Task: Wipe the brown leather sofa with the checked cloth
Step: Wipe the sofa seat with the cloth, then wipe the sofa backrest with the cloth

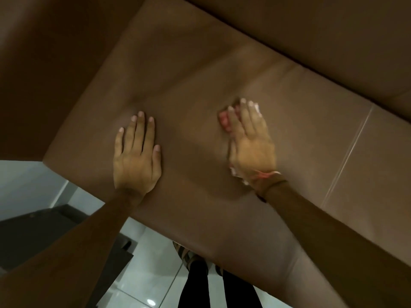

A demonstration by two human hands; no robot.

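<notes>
The brown leather sofa (200,70) fills most of the view, its seat cushion under both hands. My left hand (135,156) lies flat on the seat near the left armrest, fingers spread, holding nothing. My right hand (251,143) presses flat on the checked cloth (224,121), which is mostly hidden under the palm; a red and white edge shows past the fingers and a white bit near the wrist. The hand is blurred.
The sofa's armrest (51,70) rises at the left and the backrest (322,41) at the top right. A seam (347,154) splits the seat cushions to the right. Glossy white floor tiles (144,281), a dark low object (49,230) and my legs (200,285) lie below.
</notes>
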